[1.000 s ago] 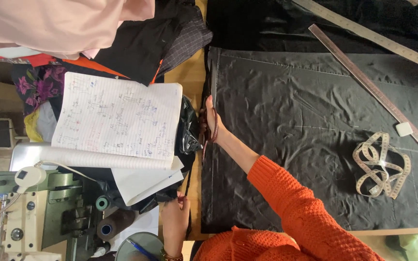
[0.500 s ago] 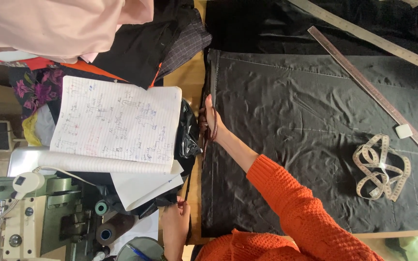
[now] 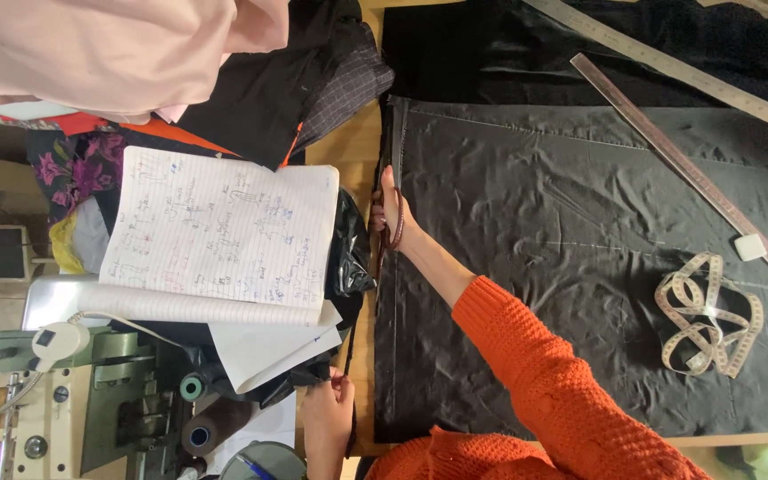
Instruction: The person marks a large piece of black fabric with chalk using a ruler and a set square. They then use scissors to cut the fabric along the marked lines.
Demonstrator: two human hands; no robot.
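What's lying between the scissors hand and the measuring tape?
Head view: only bare black fabric lies between the right hand with its scissors and the coiled measuring tape.

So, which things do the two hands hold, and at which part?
The right hand holds scissors by the handles. The left hand pinches the black fabric at its edge.

Glossy black cloth [image 3: 580, 267], wooden table [image 3: 362, 142]

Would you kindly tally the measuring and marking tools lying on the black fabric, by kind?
Long straight rulers: 2 (grey one, brown one)
Coiled tape measure: 1
White chalk block: 1
Total: 4
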